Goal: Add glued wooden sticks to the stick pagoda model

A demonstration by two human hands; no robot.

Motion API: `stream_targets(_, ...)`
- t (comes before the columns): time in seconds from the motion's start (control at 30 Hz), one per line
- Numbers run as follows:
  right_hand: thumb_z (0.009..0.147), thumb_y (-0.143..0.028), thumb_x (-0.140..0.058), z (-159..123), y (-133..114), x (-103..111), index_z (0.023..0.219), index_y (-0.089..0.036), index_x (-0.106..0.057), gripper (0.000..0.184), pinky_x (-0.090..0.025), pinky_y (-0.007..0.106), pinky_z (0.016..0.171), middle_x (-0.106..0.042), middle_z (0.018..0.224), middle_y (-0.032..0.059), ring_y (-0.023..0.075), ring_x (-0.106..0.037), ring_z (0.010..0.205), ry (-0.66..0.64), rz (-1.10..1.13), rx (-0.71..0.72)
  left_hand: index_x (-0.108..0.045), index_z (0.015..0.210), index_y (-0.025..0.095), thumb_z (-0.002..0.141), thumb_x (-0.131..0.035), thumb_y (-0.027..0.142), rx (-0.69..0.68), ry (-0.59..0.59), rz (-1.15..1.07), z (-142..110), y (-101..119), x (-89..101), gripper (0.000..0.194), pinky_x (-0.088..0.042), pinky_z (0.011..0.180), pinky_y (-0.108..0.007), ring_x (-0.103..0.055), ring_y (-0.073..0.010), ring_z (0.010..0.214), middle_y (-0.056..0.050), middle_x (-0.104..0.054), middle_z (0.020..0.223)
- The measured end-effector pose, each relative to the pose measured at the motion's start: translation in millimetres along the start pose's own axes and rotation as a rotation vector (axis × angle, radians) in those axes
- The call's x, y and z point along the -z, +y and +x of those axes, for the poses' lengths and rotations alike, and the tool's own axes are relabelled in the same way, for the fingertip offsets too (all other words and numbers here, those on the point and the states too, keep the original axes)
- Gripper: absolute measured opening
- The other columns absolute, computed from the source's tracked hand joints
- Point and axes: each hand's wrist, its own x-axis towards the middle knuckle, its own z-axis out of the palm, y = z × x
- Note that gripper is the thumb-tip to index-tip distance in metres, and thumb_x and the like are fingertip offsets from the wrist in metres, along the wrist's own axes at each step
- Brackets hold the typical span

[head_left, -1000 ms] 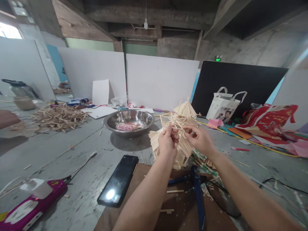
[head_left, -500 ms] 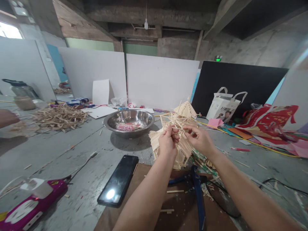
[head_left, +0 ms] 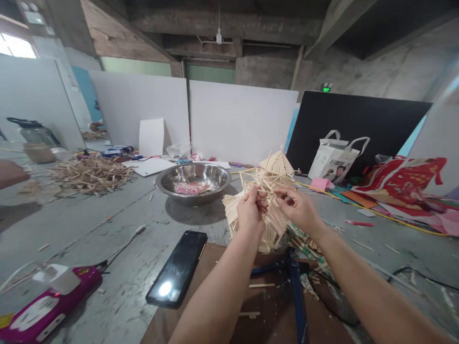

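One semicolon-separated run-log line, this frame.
left hand: at stick model; right hand: at stick model; grips: unclear; blue tool: on brown board; metal bowl: left of model

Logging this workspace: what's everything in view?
bowl: one, silver, centre
stick model: one, pale, right of bowl
thin stick: one, pale, centre
stick pile: one, brown, left
phone: one, black, front-left
board: one, brown, front
tool: one, blue, on board
power strip: one, magenta, lower left
tote: one, white, right
packaging: one, red, far right
bottle: one, grey, far left
panels: several, white/black, behind
left grip: one, bare, at thin stick
right grip: one, bare, at thin stick
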Motion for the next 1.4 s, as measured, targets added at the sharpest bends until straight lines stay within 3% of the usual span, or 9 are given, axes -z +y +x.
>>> stream_targets(1.4, 0.070, -0.017, -0.044, -1.7, -0.3, -1.7, 0.091, -0.018, -0.059, 0.026, -0.046, 0.024, 0.061, -0.060, 0.098, 0.0055, 0.0151, -0.056, 0.083, 0.024, -0.008, -0.004, -0.055, 0.070, 0.012, 0.058, -0.063, 0.035, 0.030, -0.004, 0.014, 0.3, 2.1, -0.7, 0.027, -0.026, 0.035, -0.015, -0.044, -0.0037, 0.034, 0.002, -0.055, 0.050)
